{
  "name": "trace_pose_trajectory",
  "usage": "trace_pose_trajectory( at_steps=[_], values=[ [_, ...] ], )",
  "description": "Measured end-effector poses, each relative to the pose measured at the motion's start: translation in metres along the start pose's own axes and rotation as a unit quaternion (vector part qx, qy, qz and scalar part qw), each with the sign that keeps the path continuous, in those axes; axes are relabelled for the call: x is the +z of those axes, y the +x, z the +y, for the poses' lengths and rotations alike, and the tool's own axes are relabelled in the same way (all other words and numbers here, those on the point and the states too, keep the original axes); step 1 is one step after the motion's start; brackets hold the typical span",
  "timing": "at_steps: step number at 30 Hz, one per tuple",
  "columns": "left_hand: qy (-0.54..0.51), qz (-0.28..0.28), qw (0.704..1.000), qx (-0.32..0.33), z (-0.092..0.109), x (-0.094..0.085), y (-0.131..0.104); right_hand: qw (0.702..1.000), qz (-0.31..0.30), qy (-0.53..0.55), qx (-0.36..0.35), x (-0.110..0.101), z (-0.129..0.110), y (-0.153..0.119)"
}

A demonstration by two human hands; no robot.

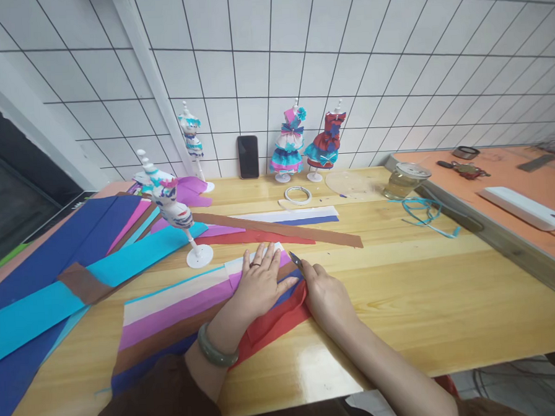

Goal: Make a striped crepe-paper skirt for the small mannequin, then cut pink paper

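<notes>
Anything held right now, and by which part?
Right hand grips a small pointed cutting tool by its rear end, hidden in the fingers; tip exposed. Left hand grips nothing, lying flat on the layered strips.

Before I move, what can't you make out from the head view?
All in the head view:
- Handle of the blade: hidden in the right hand.
- Striped paper beneath the left hand: covered.
- Left end of the turquoise strip: past the left edge.
- Keys, individually: too small.
</notes>
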State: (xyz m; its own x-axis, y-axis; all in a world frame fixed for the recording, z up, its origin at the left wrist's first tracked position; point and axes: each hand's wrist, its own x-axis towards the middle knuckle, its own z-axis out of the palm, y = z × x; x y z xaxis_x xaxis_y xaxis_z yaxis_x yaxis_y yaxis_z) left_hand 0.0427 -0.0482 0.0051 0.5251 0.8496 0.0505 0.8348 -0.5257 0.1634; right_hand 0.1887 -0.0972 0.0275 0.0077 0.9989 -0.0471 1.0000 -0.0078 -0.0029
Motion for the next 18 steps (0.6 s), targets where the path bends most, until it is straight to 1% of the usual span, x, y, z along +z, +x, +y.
trace_pose_trajectory(
  at_steps=[11,18],
  values=[
    [-0.011,-0.004,1.000,-0.004,0.0009,-0.0009,0.0003,1.000,0.003,-0.003,-0.006,0.0003,0.0001,-0.0002],
    [-0.007,-0.006,1.000,-0.006,0.0010,-0.0013,0.0003,1.000,-0.012,-0.006,-0.006,-0.0005,0.0004,0.0001]
  ],
)
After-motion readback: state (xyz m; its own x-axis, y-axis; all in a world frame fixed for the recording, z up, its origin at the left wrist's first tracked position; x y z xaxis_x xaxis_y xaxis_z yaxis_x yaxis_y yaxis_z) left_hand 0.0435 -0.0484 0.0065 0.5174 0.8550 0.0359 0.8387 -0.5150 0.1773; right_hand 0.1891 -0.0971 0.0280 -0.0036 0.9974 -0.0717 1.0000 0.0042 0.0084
